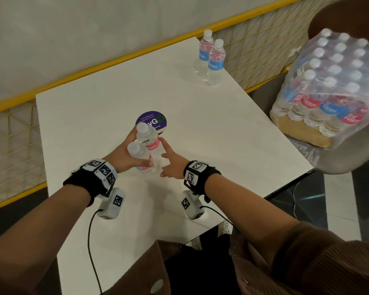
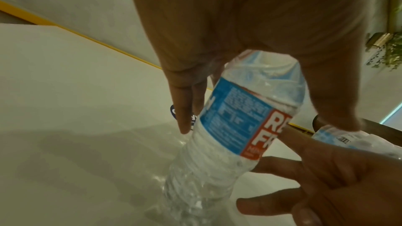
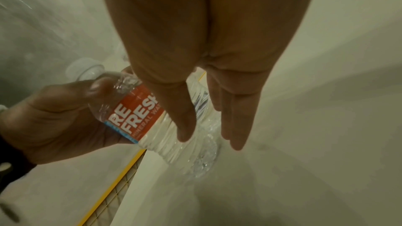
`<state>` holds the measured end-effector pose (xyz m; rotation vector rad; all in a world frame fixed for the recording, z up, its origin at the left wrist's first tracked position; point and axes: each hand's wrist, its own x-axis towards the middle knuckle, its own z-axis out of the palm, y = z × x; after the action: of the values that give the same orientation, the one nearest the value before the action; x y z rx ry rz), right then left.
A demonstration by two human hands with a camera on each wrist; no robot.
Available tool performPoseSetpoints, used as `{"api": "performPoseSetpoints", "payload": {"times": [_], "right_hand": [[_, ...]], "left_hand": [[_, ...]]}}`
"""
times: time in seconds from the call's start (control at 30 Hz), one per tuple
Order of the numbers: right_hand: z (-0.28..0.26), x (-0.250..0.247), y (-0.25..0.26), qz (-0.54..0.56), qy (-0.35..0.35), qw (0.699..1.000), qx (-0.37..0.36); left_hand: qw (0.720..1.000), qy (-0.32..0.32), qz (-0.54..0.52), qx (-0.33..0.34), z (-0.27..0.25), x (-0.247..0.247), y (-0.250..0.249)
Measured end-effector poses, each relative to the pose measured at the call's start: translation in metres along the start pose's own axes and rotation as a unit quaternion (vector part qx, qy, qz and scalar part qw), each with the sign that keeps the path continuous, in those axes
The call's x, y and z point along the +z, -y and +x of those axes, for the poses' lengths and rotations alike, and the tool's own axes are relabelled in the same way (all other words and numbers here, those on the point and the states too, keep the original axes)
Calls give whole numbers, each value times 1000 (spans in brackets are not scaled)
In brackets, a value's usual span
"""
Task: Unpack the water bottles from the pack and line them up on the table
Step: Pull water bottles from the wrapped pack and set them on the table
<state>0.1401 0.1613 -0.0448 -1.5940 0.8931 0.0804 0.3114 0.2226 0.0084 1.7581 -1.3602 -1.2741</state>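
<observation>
My left hand [image 1: 124, 154] grips two water bottles, tilted, just above the white table [image 1: 222, 135]: a far one [image 1: 146, 135] and a near one [image 1: 140, 153], both with red and blue labels. In the left wrist view one bottle [image 2: 234, 123] slants down to the tabletop between my fingers and thumb. My right hand [image 1: 168, 160] is beside them, fingers straight and spread; in the right wrist view its fingers [image 3: 185, 118] lie against the bottle [image 3: 152, 118]. Two more bottles [image 1: 205, 54] [image 1: 215, 62] stand upright together at the table's far right corner. The shrink-wrapped pack [image 1: 332, 86] sits at the right.
The pack rests on a chair seat [image 1: 339, 158] just off the table's right edge. A round purple sticker [image 1: 153, 121] lies flat under the held bottles. A yellow mesh rail [image 1: 115, 58] runs along the table's far and left sides.
</observation>
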Motion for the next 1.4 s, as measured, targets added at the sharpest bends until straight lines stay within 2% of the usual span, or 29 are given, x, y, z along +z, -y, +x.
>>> {"api": "performPoseSetpoints", "payload": {"times": [0.07,0.17,0.27,0.37,0.47,0.67,0.83,0.93,1.03,1.13,1.27,1.4], "right_hand": [[-5,-8,-6,8,-9,1000,5],[-18,-33,-24,27,-40,999,22],[-37,-65,-50,41,-90,994,52],[-55,-93,-74,70,-135,985,78],[-69,-111,-97,81,-161,979,95],[-91,-132,-129,105,-203,966,117],[-121,-174,-147,106,-266,949,131],[-141,-209,-148,107,-310,935,133],[-165,-249,-146,47,-368,919,136],[-181,-287,-141,10,-411,901,138],[-194,-319,-128,-3,-433,894,113],[-183,-338,-121,30,-453,888,69]], "left_hand": [[1000,5,5,-13,-4,-3,-3],[998,-55,29,-19,-17,-19,-14],[986,-135,83,57,-35,-31,-42],[949,-201,190,155,-39,-15,-77],[929,-161,246,225,-14,20,-97],[916,-12,361,172,62,87,-95],[906,82,379,170,120,155,-132],[900,103,374,198,151,198,-160],[893,118,372,223,179,240,-188],[886,70,384,250,205,268,-211],[868,34,440,227,229,288,-238],[872,40,443,202,245,294,-253]]}}
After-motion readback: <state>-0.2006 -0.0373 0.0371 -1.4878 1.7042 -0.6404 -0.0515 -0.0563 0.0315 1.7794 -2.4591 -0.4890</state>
